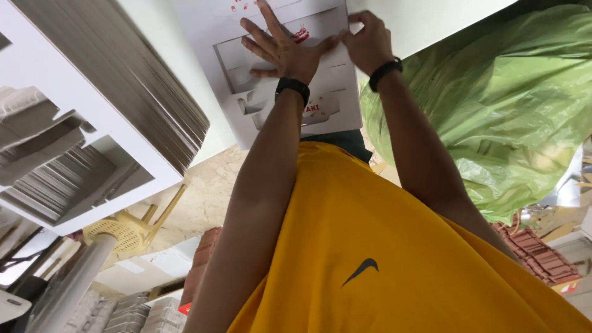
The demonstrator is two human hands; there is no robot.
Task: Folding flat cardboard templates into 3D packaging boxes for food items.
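At the far left, well away from the fingers, a tall stack of flat white die-cut cardboard sheets [105,105] leans across the view, its many thin edges forming a grey ribbed face and its cut-out windows showing more layers beneath. Below it sit a pale yellow perforated plastic stool [126,229] and a clear plastic-wrapped roll [74,287].

The left hand [280,49] lies flat with fingers [253,28] spread wide, palm pressed onto a white cardboard sheet [333,105] that rests on the white desk [172,55]. This sheet is smooth and matte, punched with rectangular windows and tab slots, and carries small red printing. A black band circles the left wrist. The hand grips nothing; it only bears down on the card.

Just to the right of those fingers, the right hand [369,43] curls its fingers [356,18] in a pinch on the upper edge of the same sheet, thumb touching the left thumb; it also wears a black wristband. Both forearms and the yellow shirt [394,259] hide the sheet's near edge.

Right of the right hand's fingers bulges a large, crinkled, translucent green plastic bag [512,105], close against the forearm. Below it lie reddish ribbed trays [542,253].
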